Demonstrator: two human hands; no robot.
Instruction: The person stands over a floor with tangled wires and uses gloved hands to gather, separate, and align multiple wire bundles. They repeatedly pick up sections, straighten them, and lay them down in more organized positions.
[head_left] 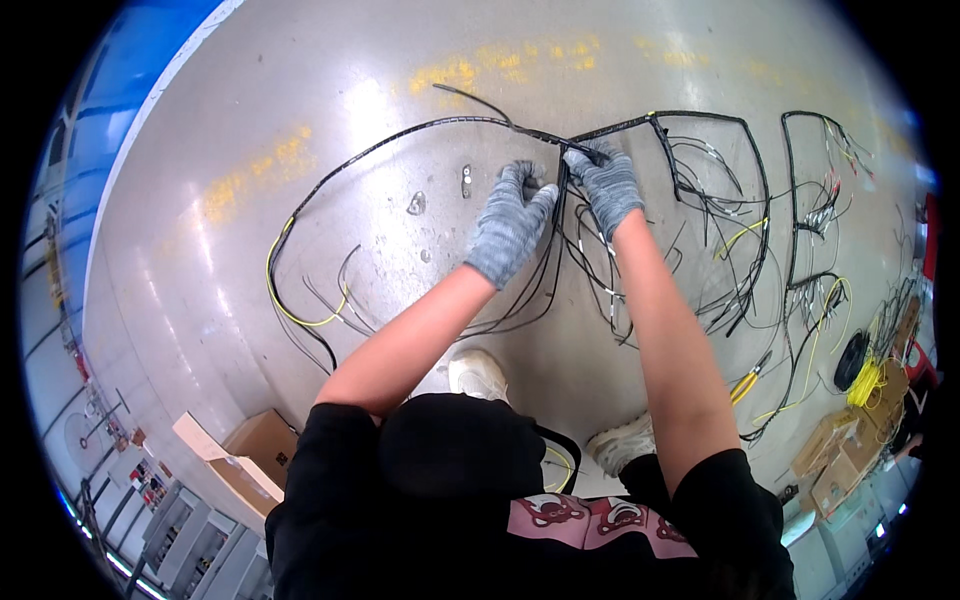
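A black wrapped wire harness (398,133) lies on the grey floor in a wide arc, with branches of loose wires. My right hand (607,188), in a grey knit glove, is closed on the harness at the junction where a branch runs down toward me. My left hand (508,222), gloved alike, is just left of that branch. Its fingers are curled, with a gap between them and the thumb, and nothing shows in them. A loose black cable end (468,95) sticks out above the arc. Yellow-green wire (272,268) follows the harness's left side.
More black harness (788,190) with loose wires spreads over the floor at right. Yellow-handled pliers (745,385) lie near my right forearm. A yellow wire coil (868,384) and a black coil (851,360) rest by cardboard (835,455). An open cardboard box (262,450) stands at lower left.
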